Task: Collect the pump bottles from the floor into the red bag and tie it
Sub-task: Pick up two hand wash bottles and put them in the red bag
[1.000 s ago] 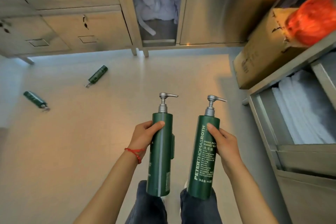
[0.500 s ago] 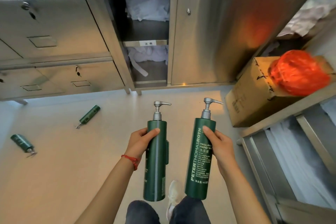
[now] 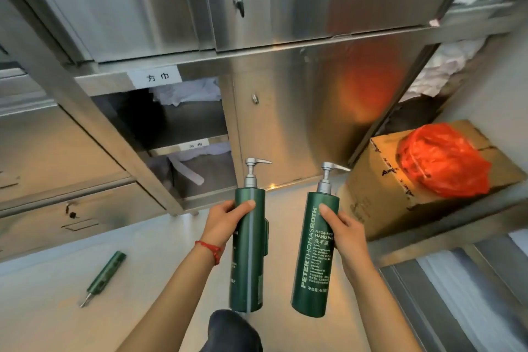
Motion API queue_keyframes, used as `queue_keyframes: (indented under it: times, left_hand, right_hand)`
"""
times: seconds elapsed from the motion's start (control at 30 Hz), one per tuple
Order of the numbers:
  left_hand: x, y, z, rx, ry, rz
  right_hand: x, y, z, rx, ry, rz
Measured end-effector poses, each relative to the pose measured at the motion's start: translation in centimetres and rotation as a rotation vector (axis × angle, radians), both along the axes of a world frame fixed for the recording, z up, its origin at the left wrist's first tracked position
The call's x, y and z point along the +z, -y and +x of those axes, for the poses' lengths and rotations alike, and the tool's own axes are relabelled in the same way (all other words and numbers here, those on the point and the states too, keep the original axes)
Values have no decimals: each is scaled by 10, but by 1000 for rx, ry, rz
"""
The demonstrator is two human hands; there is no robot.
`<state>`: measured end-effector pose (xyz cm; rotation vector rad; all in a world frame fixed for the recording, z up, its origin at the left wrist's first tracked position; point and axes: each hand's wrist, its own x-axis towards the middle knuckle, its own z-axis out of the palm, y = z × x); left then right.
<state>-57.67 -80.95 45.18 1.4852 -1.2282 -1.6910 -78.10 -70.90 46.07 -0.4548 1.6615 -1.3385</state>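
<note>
I hold two tall dark green pump bottles upright in front of me. My left hand (image 3: 225, 221) grips the left bottle (image 3: 249, 266) near its top. My right hand (image 3: 344, 230) grips the right bottle (image 3: 311, 271), whose white label faces me. A third green pump bottle (image 3: 105, 276) lies on its side on the pale floor at the lower left. The crumpled red bag (image 3: 441, 158) rests on top of a cardboard box (image 3: 371, 194) to the right, well beyond my right hand.
Steel cabinets (image 3: 285, 3) fill the wall ahead, with an open compartment (image 3: 185, 134) holding white cloths. A steel shelf unit (image 3: 457, 288) with white towels stands close on my right. My knee (image 3: 234, 328) shows at the bottom.
The view has tilted upward and moved closer to the cabinets and the red bag. Both bottles stay upright in my hands. One floor bottle has left the frame on the left.
</note>
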Motion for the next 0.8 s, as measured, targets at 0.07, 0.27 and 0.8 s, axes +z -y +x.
queue_keyframes:
  times: [0.07,0.27,0.8]
  left_hand:
    - [6,37,-16,-54,-4,-4]
    - [22,126,-69,-247,-13,-23]
    - [22,183,-276,-649,-24,-37]
  right_hand:
    - [4,30,-10,-85,-9,-2]
    - [17,91,-35,-244,-5,-36]
    - [21,93,-171,-625,-39,-41]
